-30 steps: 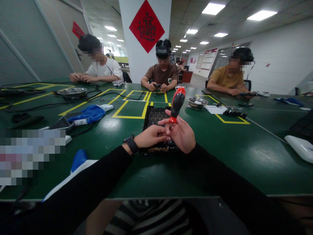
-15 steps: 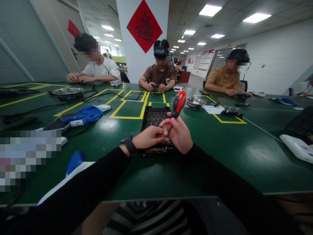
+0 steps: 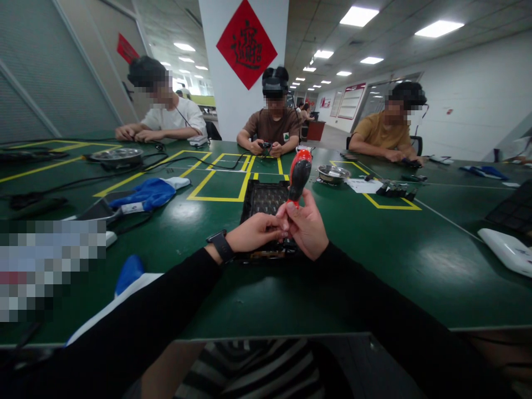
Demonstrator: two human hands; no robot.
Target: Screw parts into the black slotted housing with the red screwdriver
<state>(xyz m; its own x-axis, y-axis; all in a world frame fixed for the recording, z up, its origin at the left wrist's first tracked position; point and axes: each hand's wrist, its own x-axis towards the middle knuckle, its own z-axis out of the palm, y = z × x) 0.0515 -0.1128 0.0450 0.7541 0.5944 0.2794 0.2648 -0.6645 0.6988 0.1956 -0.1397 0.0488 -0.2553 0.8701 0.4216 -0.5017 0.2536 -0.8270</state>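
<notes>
In the head view I see the screwdriver (image 3: 298, 173) standing nearly upright, its bulbous red-and-black handle up and leaning slightly right, over a black tray (image 3: 266, 198) on the glossy green table (image 3: 394, 249). My right hand (image 3: 307, 227) is closed around its lower end; the left hand (image 3: 253, 231) pinches beside it. The shaft and tip are hidden behind fingers.

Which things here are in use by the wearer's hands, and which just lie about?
In use: screwdriver gripped by right hand; left hand at its lower end; black tray beneath the hands.
Lying about: blue glove, metal bowl, white device.
</notes>
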